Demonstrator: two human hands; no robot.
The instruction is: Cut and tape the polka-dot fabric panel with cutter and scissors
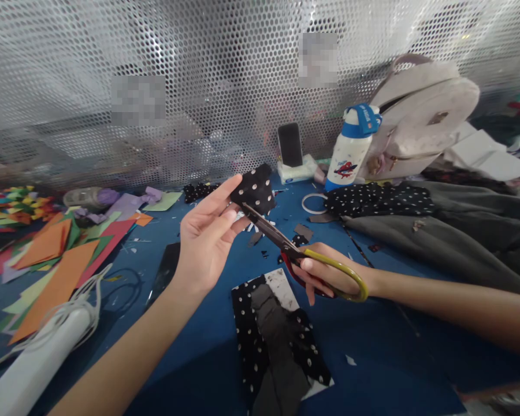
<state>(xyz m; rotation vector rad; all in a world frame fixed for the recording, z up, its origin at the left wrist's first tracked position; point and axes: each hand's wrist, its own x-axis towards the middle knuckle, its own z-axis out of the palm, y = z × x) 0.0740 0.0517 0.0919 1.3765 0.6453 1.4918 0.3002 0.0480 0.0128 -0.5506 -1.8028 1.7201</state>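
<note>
My left hand (210,240) is raised over the table, pinching a small piece of black fabric with white dots (257,189). In my right hand (325,271) is a pair of scissors (275,234) with a yellow and a red handle loop. The blades point up and left, their tips at the lower edge of the fabric by my left fingers. Below both hands lies a white card (281,289) partly covered with dotted black and plain dark grey fabric pieces. Several small scraps (302,232) are scattered behind it.
Coloured paper (75,268) and a white power strip (39,358) lie at left. A phone (290,144) stands at the back, near a bottle (350,150) and a pale backpack (420,118). Dark grey cloth (416,231) spreads at right. A perforated metal screen (225,69) rises behind.
</note>
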